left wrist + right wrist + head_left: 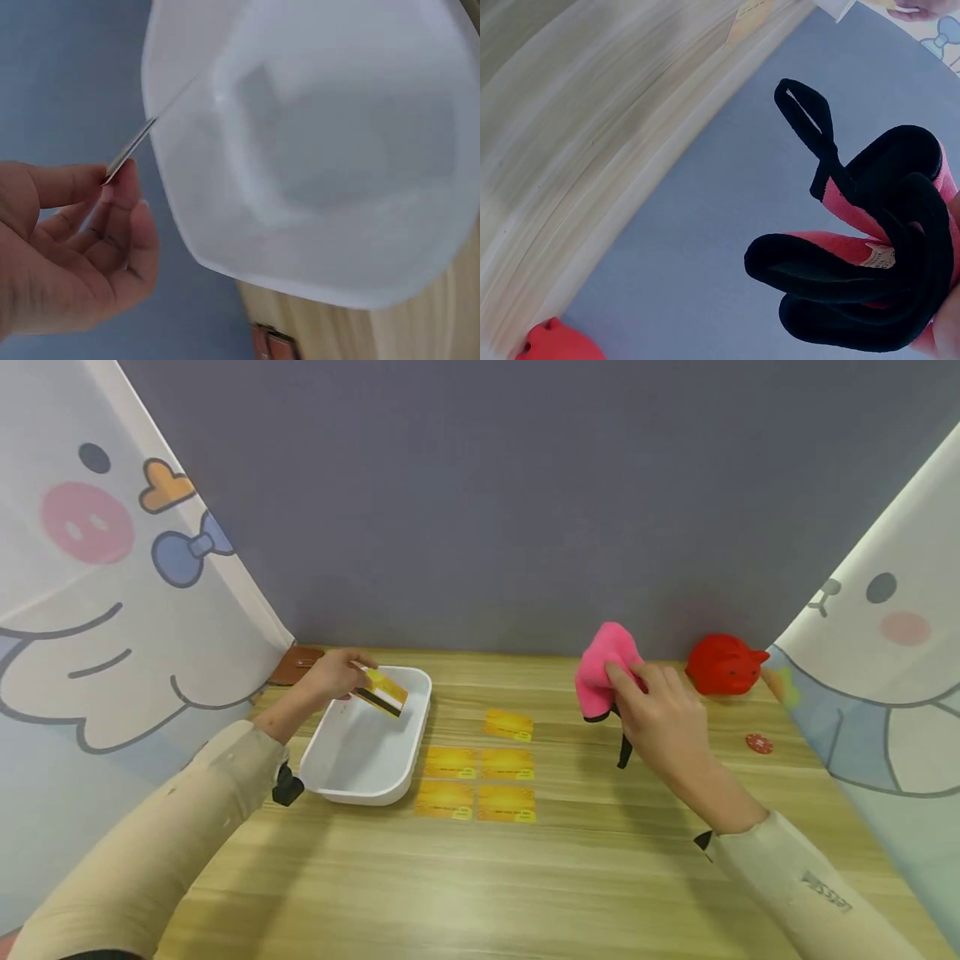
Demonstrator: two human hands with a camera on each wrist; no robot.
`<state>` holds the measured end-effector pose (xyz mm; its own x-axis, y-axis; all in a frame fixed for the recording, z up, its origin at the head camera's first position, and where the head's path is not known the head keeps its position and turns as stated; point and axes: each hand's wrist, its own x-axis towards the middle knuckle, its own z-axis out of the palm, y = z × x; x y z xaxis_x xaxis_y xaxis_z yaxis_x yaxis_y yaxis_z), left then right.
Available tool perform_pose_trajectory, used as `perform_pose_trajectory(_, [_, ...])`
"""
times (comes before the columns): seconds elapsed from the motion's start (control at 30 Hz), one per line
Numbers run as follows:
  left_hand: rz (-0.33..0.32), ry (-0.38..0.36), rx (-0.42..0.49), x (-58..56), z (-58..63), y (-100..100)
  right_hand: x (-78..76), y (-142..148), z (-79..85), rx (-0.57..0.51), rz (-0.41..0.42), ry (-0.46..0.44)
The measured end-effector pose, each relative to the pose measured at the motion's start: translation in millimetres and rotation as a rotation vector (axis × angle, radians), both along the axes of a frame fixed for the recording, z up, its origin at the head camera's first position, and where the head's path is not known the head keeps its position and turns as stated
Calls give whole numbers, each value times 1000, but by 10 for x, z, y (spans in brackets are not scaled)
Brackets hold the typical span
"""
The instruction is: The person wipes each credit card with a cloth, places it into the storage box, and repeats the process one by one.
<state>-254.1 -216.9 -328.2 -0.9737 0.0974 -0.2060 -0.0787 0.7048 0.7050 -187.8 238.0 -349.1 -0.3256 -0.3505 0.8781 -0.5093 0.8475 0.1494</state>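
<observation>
over the white tray (360,752), at the left of the table (480,877) from where i watch remotely, my left hand (341,675) pinches a gold card (386,692) between thumb and fingertips — its dark stripe and white strip face my head camera, while the left wrist view catches it nearly edge-on. well apart from it, my right hand (667,714) grips a bunched pink cloth piece (606,664), held up off the wood; a black loop (624,752) hangs from it, and the right wrist view shows black-edged folds gaping and a small pale tag (880,256). between the hands, just beside the tray, i see four yellow cards (507,764) lying flat in two rows of two, with a fifth card (507,725) set slightly askew behind the right-hand pair. farther right sit a red piggy bank (723,664) near the grey wall (480,527) and, nearer me, a red chip (759,743) flat on the wood. behind my left hand there's a brown item (296,665) — partly hidden, so i can't tell what it is.
</observation>
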Motion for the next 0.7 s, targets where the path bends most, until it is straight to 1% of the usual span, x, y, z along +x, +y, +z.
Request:
perform_pose_trajectory(0.07, [21, -45, -2, -43, -63, -36, 9, 12, -2, 2, 2, -14])
perform_pose_trajectory(0.2, [63, -144, 52, -127, -197, -95, 28, 18, -8, 5, -2, -31])
perform_pose_trajectory(0.27, [81, -173, 68, -158, -262, -113, 38, 18, -14, 5, -5, -36])
perform_pose_trajectory(0.37, [95, -193, 75, -193, -340, -114, 56, 24, -27, 0, -8, -42])
perform_pose_trajectory(0.47, [102, -198, 74, -221, -377, -83, 75, 38, -42, -5, -15, -44])
perform_pose_trajectory(0.57, [102, -203, 68, -245, -384, -32, 82, 49, -52, -6, -21, -40])
perform_pose_trajectory(0.7, [94, -243, 60, -262, -387, 25, 73, 47, -47, -4, -19, -28])
